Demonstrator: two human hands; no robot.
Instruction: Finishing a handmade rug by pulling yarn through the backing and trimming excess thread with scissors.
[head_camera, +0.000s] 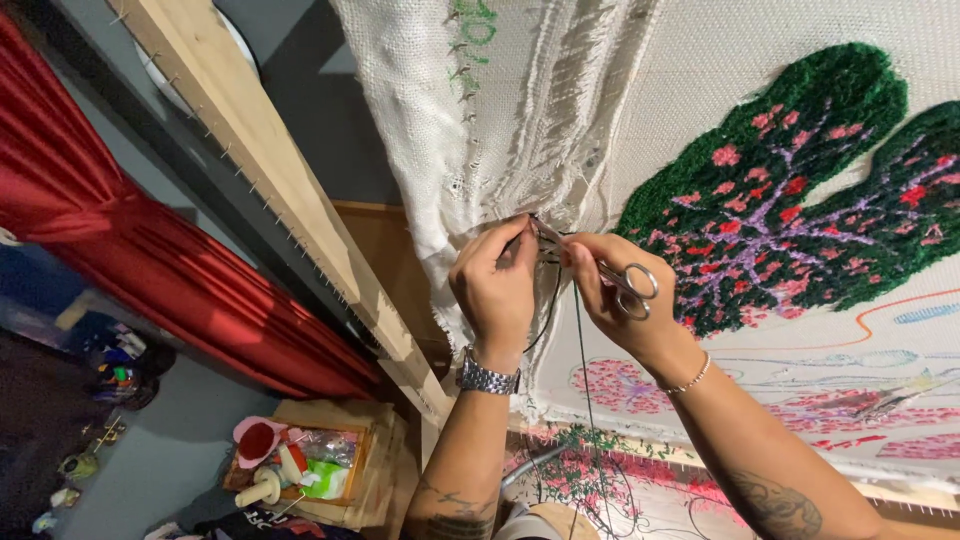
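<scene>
Far to the left hangs a red curtain (150, 260), and next to it a long wooden beam (270, 170) slants down, with a row of small nails along its edge. Below sits a wooden box (375, 470) full of spools and bits. Between the beam and the white cloth (700, 60) there is a gap of grey wall — some room there. The left hand (495, 285) is closed in a pinch on the cloth's edge, just beside a dark thread (582, 350) that hangs down. The right hand (615, 295) is curled around small scissors (610, 275) — the tips touch the cloth between both hands. Right of them spreads a green and pink fuzzy patch (800, 190).
</scene>
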